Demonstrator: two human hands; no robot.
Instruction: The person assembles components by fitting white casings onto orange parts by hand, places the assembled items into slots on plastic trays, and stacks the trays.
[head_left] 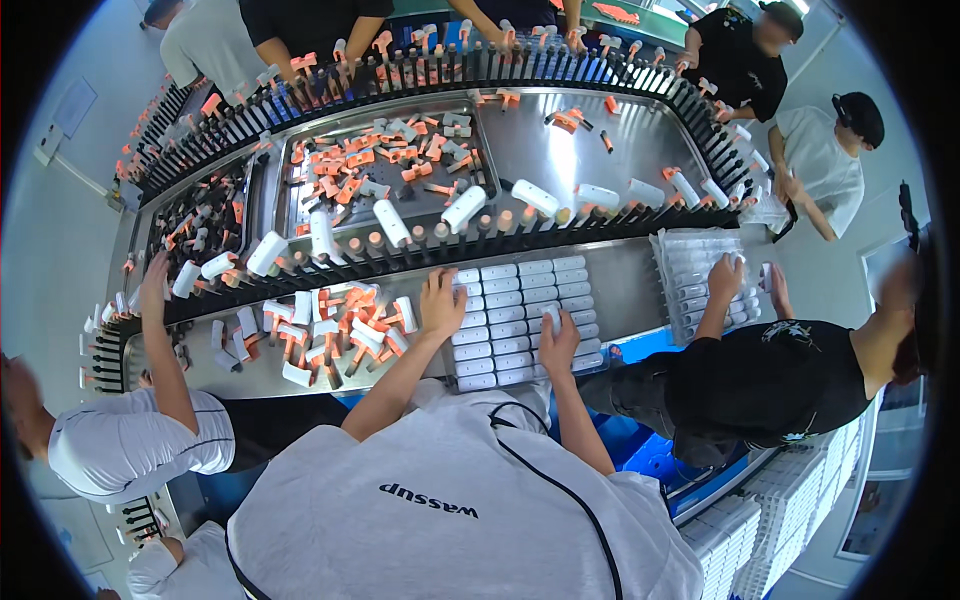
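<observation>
Rows of white oblong plastic casings (506, 314) lie packed side by side on the metal bench in front of me. Against the upper left edge of these rows, my left hand (442, 303) rests with its fingers apart, touching the end casings. My right hand (558, 345) is over the right-hand columns, its fingers closed round one white casing (551, 317) that is tilted out of line with the others. The palm side of that hand is hidden. Left of my left forearm lies a loose heap of orange and white handled parts (345, 325).
A conveyor of black upright pegs (420, 250), some carrying white casings, curves round metal trays (530, 150) of orange and grey parts. Co-workers stand on both sides and across. At right, a co-worker's hand (724, 275) touches a clear plastic tray (690, 270). White stacks (790, 500) stand behind.
</observation>
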